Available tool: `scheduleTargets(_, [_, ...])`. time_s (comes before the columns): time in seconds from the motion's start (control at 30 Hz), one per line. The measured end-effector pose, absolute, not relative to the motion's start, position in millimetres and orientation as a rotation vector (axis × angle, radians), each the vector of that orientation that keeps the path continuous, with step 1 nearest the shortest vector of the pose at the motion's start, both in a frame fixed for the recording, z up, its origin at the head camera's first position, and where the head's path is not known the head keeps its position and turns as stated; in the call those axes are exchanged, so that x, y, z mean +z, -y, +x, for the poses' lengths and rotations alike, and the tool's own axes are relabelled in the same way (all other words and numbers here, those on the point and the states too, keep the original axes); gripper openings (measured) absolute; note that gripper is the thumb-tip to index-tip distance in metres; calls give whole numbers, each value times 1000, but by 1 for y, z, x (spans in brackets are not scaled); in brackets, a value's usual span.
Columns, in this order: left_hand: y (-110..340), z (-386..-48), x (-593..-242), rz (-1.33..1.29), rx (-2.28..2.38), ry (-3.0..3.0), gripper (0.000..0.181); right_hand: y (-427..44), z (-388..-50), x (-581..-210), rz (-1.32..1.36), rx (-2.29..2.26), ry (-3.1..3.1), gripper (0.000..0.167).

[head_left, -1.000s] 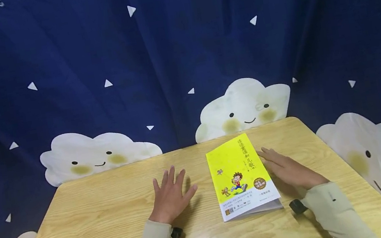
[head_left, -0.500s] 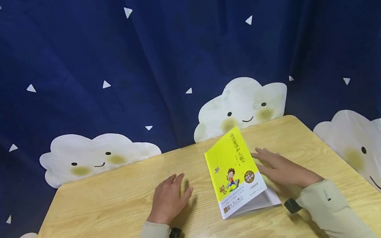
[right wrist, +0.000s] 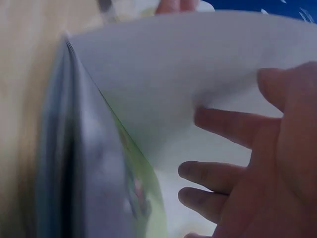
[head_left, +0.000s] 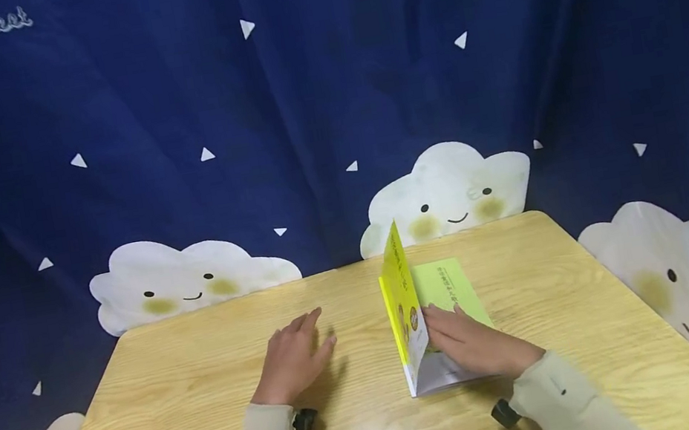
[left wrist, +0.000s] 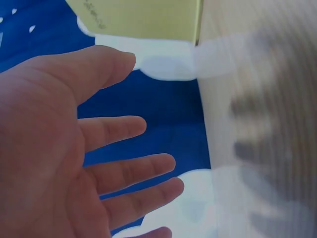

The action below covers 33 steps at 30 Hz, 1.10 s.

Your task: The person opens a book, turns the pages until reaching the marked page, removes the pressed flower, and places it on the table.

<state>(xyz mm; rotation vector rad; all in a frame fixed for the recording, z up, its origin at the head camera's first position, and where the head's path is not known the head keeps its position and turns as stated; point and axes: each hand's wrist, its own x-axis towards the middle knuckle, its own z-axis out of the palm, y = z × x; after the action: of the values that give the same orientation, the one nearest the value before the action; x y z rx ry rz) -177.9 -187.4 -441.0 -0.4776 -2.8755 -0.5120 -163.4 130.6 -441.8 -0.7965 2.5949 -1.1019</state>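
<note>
I see the book [head_left: 445,276] under my right hand [head_left: 476,344], its raised cover [head_left: 404,299] at those straight, ungripping fingers [right wrist: 228,125]; it's right of my left hand [head_left: 289,359], relaxed, holding nothing.

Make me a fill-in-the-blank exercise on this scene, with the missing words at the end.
1. The outside of the raised book cover is mostly ____.
2. The hand nearer the cover is the person's ____ one.
3. The other hand holds ____.
4. The clouds on the curtain are mainly ____.

Missing words: yellow; right; nothing; white.
</note>
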Motion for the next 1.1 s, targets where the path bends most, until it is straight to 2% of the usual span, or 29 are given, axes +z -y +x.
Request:
scheduleTargets(0.17, [197,-178,-437,-434,-549,2843,62,-117,-156,-450,-769,-1139,-2557,58])
scheduleTargets(0.43, [210,-179,-429,-422,-555,2775,74,-96,-149,-463,-776,-962,-2683,55])
scheduleTargets(0.8, [218,-177,-425,-404,-570,2745,63,-78,-153,-472,-848,-765,-2785,54])
scheduleTargets(1.1, [208,-180,-429,-402,-644,2777,67,-67,-159,-477,-820,-706,-2800,49])
